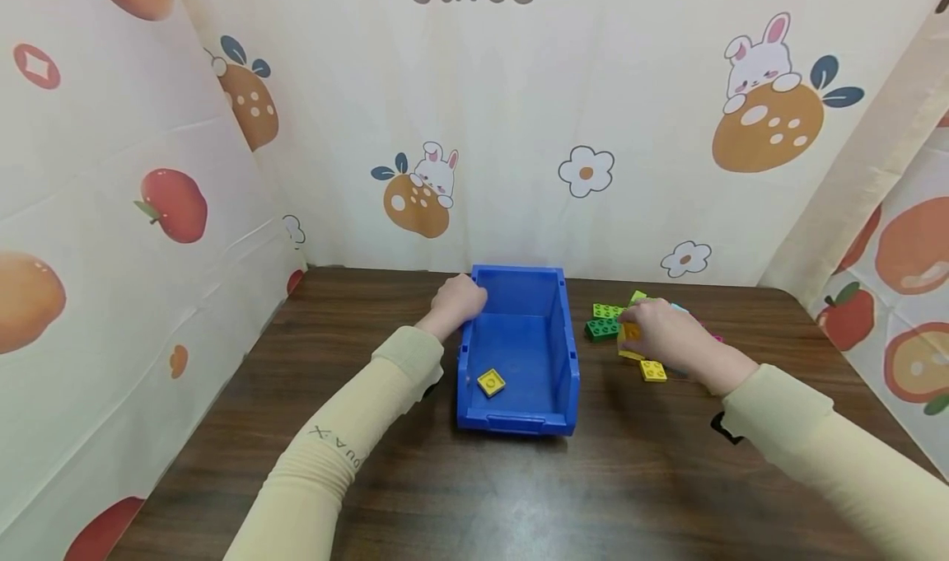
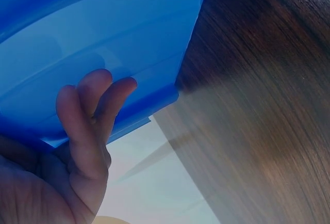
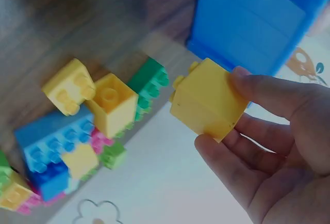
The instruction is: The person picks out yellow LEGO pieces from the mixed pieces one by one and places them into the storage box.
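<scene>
A cream cloth printed with fruit and rabbits (image 1: 511, 91) rises along the back edge of the dark wood-grained counter (image 1: 482, 503), and my blue bin (image 1: 519, 273) sits near the middle of that edge, its low front facing me. Inside it, by the left wall toward the front, lies a small yellow brick (image 1: 491, 382). Between the bin and the counter's back right corner is a loose pile: a dark green brick (image 1: 602, 329), a light green brick (image 1: 608, 310), a long blue brick (image 3: 54, 136), a hollow yellow block (image 3: 112, 105) showing its open side, a studded yellow brick (image 1: 653, 370) and some pink pieces (image 3: 99, 140). The bin's right wall stands between this pile and the bin's inside. My left hand (image 1: 457, 297) grips the bin's left wall toward the back, with fingers bent against the blue plastic. My right hand (image 1: 670, 332) is over the pile, thumb and fingertips clamped on opposite sides of a boxy yellow block (image 3: 206, 100). In the right wrist view that block looks tilted, with smooth flat sides, a couple of tiny dark specks, and rounded studs sticking out of the face turned away from my palm.
</scene>
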Motion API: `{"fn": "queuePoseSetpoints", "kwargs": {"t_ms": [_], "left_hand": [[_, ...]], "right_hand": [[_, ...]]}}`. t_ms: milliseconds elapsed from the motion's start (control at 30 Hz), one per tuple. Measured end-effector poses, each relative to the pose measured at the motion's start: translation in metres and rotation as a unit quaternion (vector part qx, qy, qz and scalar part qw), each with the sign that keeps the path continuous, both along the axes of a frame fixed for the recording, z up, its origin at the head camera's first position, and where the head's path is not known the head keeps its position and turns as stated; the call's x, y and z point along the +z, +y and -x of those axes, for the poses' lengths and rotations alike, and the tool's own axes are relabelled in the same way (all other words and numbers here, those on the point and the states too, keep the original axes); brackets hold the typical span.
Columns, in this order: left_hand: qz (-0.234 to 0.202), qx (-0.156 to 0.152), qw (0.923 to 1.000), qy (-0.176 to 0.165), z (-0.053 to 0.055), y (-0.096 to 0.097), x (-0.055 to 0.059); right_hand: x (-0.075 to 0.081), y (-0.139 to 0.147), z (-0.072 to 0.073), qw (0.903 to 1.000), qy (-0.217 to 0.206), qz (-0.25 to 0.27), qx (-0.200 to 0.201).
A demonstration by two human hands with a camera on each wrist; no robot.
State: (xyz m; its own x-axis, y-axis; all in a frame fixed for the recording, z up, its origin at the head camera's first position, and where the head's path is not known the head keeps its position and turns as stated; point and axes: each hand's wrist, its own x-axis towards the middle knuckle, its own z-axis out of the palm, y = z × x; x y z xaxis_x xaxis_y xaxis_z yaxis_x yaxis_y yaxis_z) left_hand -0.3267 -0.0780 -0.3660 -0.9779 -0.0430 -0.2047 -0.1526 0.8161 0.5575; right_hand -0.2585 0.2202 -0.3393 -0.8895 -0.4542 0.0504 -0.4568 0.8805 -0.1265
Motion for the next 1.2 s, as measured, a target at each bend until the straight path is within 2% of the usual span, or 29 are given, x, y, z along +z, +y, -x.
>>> {"fn": "queuePoseSetpoints", "kwargs": {"t_ms": [233, 767, 1000, 1200], "left_hand": [[0.003, -0.001, 1.0, -0.007, -0.001, 0.0, 0.002], [-0.001, 0.0, 1.0, -0.003, 0.0, 0.0, 0.001], [0.005, -0.004, 1.0, -0.003, 0.002, 0.0, -0.001], [0.004, -0.003, 1.0, -0.002, 0.002, -0.001, -0.002]], "right_hand": [[0.022, -0.012, -0.005, 1.0, 0.007, -0.001, 0.002], [0.059, -0.049, -0.016, 0.9983, 0.041, -0.005, 0.04], [0.065, -0.068, -0.021, 0.9941, 0.068, -0.008, 0.084], [0.06, -0.085, -0.022, 0.9909, 0.068, 0.001, 0.116]]}}
